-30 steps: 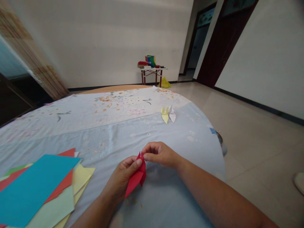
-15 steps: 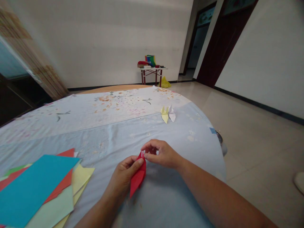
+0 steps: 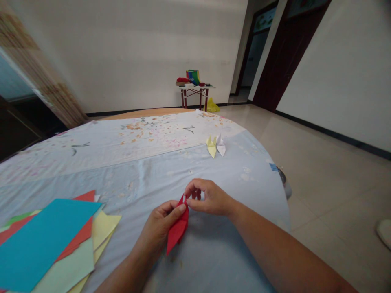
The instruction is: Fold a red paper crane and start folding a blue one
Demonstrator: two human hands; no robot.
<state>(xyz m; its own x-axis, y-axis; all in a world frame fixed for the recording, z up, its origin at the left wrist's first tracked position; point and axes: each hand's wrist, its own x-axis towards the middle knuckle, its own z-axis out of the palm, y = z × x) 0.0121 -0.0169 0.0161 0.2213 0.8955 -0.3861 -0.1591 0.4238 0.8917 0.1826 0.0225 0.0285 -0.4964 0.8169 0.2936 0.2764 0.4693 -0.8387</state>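
Note:
A folded red paper figure [image 3: 177, 228] with a pointed lower end is pinched between the thumb and fingers of my left hand [image 3: 165, 217]. At its top, two narrow points stand up. My right hand [image 3: 207, 197] has its thumb and forefinger closed around the right one of these points; the fingertips hide part of it. Farther off on the cloth stand a yellow folded paper figure [image 3: 211, 147] and a white one [image 3: 220, 145], side by side, with similar pointed shapes.
Loose coloured paper sheets lie at the left, a blue sheet [image 3: 45, 244] on top. A floral tablecloth [image 3: 146, 171] covers the round table. Against the far wall stands a small table [image 3: 195, 87] with a bag and boxes, and a yellow plastic bag [image 3: 213, 106] beside it.
My right fingertips have shifted slightly to the right, onto the right upper point of the red paper. My left hand keeps its hold in nearly the same place.

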